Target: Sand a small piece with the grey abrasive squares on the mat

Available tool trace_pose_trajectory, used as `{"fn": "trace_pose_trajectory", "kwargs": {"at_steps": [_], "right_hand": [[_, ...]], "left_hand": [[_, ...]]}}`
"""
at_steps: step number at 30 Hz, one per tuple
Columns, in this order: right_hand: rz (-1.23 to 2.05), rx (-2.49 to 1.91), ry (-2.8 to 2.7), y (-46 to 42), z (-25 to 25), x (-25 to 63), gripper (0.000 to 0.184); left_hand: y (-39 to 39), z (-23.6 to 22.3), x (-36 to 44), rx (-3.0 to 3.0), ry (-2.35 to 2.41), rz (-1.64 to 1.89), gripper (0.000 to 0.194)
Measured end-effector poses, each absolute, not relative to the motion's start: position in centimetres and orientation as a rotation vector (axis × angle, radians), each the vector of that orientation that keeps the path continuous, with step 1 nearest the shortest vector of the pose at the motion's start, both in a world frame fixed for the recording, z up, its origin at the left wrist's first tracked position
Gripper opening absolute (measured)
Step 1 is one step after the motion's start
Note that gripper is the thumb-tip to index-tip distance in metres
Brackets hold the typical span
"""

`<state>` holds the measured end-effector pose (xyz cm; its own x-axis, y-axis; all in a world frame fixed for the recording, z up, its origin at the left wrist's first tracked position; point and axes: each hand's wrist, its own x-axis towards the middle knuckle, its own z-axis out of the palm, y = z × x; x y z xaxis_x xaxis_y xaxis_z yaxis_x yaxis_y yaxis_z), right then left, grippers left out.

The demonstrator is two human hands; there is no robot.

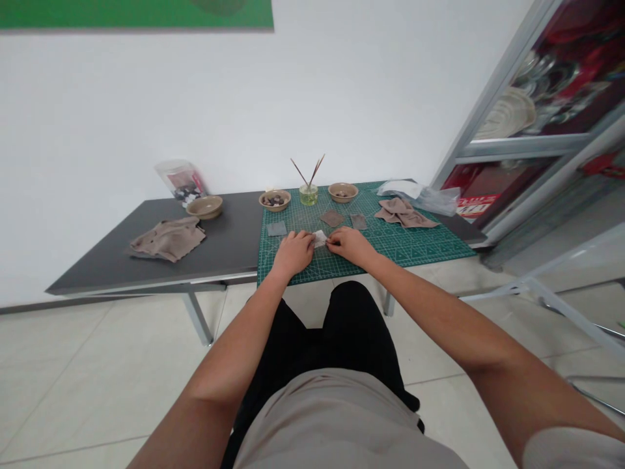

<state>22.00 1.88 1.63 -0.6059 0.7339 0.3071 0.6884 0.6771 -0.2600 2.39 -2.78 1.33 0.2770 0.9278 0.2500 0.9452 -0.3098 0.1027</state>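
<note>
Both my hands rest on a green cutting mat (415,244) on a low dark table (229,238). Between them lies a small white piece of fabric (319,238). My left hand (293,253) has its fingers curled on the left edge of the piece. My right hand (349,244) pinches its right edge. Small brown and grey fabric squares (333,217) lie on the mat just beyond my hands.
Three tan bowls (275,199) and a glass jar with sticks (308,193) stand along the back. Crumpled brown cloths (168,238) lie left and right. A plastic bag (181,180) leans on the wall. A metal-framed glass cabinet (537,130) stands at right.
</note>
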Motion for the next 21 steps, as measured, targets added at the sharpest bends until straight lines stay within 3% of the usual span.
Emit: {"fn": "trace_pose_trajectory", "kwargs": {"at_steps": [21], "right_hand": [[0.181, -1.160, -2.472, 3.1, 1.9, 20.3, 0.018]], "left_hand": [[-3.0, 1.6, 2.6, -2.384, -1.902, -0.393, 0.041]]}}
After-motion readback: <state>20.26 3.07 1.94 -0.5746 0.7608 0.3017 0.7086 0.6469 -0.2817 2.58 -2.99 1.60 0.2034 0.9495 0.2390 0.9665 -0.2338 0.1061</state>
